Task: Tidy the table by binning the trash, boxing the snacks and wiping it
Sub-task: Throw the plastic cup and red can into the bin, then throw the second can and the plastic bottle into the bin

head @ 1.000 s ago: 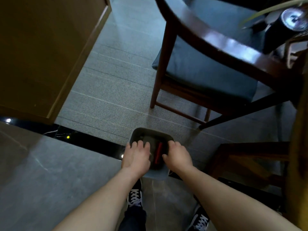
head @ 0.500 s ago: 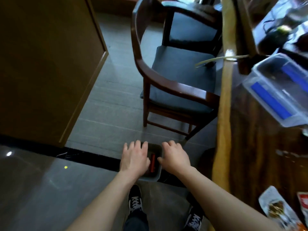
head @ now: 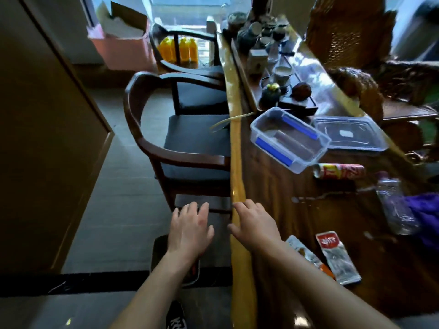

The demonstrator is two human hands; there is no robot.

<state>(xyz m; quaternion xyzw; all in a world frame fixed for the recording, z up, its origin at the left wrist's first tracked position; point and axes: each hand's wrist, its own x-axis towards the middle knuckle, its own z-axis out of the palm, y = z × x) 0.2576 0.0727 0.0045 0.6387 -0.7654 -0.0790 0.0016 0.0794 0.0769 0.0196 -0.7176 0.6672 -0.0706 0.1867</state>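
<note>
My left hand [head: 190, 230] hovers open, palm down, above a dark grey bin [head: 159, 251] on the floor, hiding most of it. At the yellow edge of the wooden table [head: 280, 210], my right hand [head: 255, 223] is open and holds nothing. A clear plastic box with blue clips [head: 288, 138] sits open on the table, its lid [head: 349, 134] beside it to the right. Two snack packets [head: 337, 256] lie near my right forearm. A red can [head: 339, 170] lies on its side, with a crushed clear bottle [head: 394, 205] and a purple cloth [head: 425, 217] further right.
A wooden armchair with a dark cushion [head: 190, 143] stands against the table's left edge, a second chair [head: 187, 67] behind it. A tea set and tray [head: 273, 67] crowd the table's far end. A tall wooden cabinet [head: 42, 138] is on the left.
Both hands have let go of the bin on the floor and lifted up. My view has risen from the floor to the tabletop, bringing the box, packets and can into sight.
</note>
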